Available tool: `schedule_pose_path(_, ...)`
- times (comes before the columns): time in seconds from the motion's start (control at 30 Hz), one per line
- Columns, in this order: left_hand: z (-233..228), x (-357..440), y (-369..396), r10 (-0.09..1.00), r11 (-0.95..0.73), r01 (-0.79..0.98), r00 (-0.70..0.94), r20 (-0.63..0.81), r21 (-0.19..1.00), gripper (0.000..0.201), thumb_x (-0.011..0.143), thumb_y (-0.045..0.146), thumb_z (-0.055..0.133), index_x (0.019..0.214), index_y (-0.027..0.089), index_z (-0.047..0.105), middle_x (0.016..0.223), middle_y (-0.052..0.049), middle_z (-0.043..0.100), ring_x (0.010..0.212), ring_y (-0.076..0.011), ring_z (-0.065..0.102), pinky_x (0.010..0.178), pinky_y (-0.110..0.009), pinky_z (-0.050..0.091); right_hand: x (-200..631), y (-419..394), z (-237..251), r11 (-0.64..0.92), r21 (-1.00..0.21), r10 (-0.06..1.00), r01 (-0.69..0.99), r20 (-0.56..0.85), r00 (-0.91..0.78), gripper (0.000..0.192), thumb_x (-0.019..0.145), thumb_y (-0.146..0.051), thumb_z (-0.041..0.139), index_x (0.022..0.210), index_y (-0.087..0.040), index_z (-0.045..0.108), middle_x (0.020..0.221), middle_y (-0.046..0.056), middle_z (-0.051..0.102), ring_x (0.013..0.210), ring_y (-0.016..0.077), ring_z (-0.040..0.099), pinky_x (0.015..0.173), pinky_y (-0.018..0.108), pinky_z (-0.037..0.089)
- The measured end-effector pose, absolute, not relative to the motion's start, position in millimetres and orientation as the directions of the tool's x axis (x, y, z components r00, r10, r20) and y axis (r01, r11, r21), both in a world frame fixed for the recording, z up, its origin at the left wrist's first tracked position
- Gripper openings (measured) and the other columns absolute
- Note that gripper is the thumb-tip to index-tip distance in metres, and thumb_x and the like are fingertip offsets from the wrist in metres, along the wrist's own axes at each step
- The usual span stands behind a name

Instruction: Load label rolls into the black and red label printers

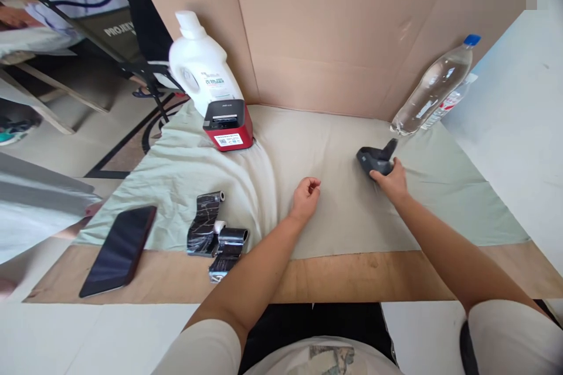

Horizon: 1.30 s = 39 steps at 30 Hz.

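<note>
My right hand (393, 180) rests on a small black plastic part (375, 159) lying on the pale green cloth (334, 211), with fingers closed on its near side. My left hand (305, 196) hovers over the middle of the cloth, fingers loosely curled and holding nothing. A red and black label printer (227, 124) sits at the far left of the cloth. Black ribbon rolls (215, 237) with shiny unwound film lie near the front left edge.
A white detergent bottle (200, 67) stands behind the printer. A clear water bottle (433, 88) leans at the far right against the cardboard wall (334, 35). A dark phone (119, 249) lies at the front left on the wooden board (352, 275). A folding chair stands beyond the left edge.
</note>
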<state>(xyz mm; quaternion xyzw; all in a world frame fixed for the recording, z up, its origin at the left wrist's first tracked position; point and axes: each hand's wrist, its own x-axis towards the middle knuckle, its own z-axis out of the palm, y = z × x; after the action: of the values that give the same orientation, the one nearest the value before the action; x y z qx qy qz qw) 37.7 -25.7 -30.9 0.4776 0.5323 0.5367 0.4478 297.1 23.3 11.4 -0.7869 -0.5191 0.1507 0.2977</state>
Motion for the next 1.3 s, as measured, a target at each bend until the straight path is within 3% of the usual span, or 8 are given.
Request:
schedule_pose_path(0.17,-30,39,-30,0.981,-0.11,0.064,-0.153,0.119,0.992,0.016,0.078,0.017,0.062,0.093,0.02,0.065,0.098,-0.006,0.061,0.082,-0.0165,0.057,0.08,-0.031,0.049,237,-51,-4,-0.023,-0.679,0.978,0.734,0.136,0.156,0.1,0.066,-0.056,0.071,0.149,-0.018,0.03,0.135,0.019,0.049,0.13,0.0382,0.048,0.11,0.056,0.04)
schedule_pose_path(0.5,-28,35,-32,0.957,-0.108,0.092,-0.258,0.129,0.99,0.021,0.083,0.012,0.055,0.097,0.02,0.07,0.107,-0.009,0.061,0.105,-0.0224,0.059,0.105,-0.039,0.044,186,-100,-18,0.128,-0.714,0.98,0.689,0.199,0.024,0.096,0.073,-0.06,0.07,0.149,-0.021,0.027,0.14,0.019,0.041,0.135,0.0383,0.038,0.11,0.062,0.038)
schedule_pose_path(0.63,-27,36,-33,0.959,-0.099,0.086,-0.257,0.119,0.991,0.024,0.083,0.01,0.055,0.098,0.02,0.07,0.107,-0.009,0.064,0.106,-0.0233,0.06,0.105,-0.041,0.045,195,-105,-15,0.117,-0.816,0.99,0.566,0.14,-0.002,0.076,0.081,-0.066,0.058,0.14,-0.021,0.042,0.135,0.018,0.046,0.124,0.0329,0.048,0.093,0.051,0.053)
schedule_pose_path(0.73,-26,36,-33,0.959,-0.105,0.069,-0.257,0.119,0.992,0.024,0.082,0.009,0.054,0.097,0.02,0.071,0.106,-0.009,0.065,0.106,-0.0235,0.06,0.107,-0.042,0.043,202,-102,-12,0.102,-0.874,0.99,0.474,0.134,0.034,0.06,0.088,-0.07,0.042,0.125,-0.024,0.055,0.126,0.015,0.054,0.114,0.028,0.055,0.091,0.047,0.053)
schedule_pose_path(0.87,-24,33,-32,0.965,-0.081,0.038,-0.245,0.088,0.996,0.025,0.082,0.009,0.055,0.095,0.021,0.072,0.107,-0.008,0.067,0.109,-0.0238,0.06,0.11,-0.043,0.041,211,-81,-7,-0.063,-0.957,0.996,0.283,-0.041,0.085,0.064,0.093,-0.071,0.021,0.102,-0.023,0.061,0.119,0.013,0.063,0.111,0.0261,0.061,0.093,0.046,0.053)
schedule_pose_path(0.93,-25,32,-32,0.969,-0.064,0.009,-0.24,0.064,0.998,0.025,0.081,0.009,0.057,0.094,0.022,0.073,0.109,-0.008,0.068,0.112,-0.0241,0.061,0.112,-0.043,0.04,212,-65,-5,-0.139,-0.97,0.989,0.199,-0.124,0.084,0.059,0.092,-0.07,0.025,0.094,-0.022,0.061,0.119,0.013,0.065,0.113,0.0264,0.062,0.093,0.044,0.054)
schedule_pose_path(1.03,-27,32,-34,0.972,-0.03,-0.036,-0.232,0.021,0.999,0.026,0.081,0.012,0.059,0.098,0.024,0.074,0.113,-0.006,0.069,0.118,-0.0249,0.06,0.114,-0.044,0.04,208,-42,-4,-0.194,-0.974,0.976,0.115,-0.181,0.119,0.041,0.084,-0.059,0.052,0.103,-0.023,0.058,0.125,0.011,0.064,0.12,0.0269,0.059,0.1,0.044,0.051)
schedule_pose_path(1.3,-38,33,-33,0.987,-0.03,0.176,-0.152,0.057,0.984,0.037,0.09,0.018,0.049,0.121,0.022,0.069,0.132,-0.006,0.064,0.12,-0.0213,0.06,0.109,-0.039,0.046,195,-42,-19,-0.179,-0.963,0.981,-0.201,-0.19,0.038,0.061,0.06,-0.022,0.061,0.12,-0.028,0.06,0.133,0.002,0.063,0.132,0.0267,0.051,0.116,0.048,0.036)
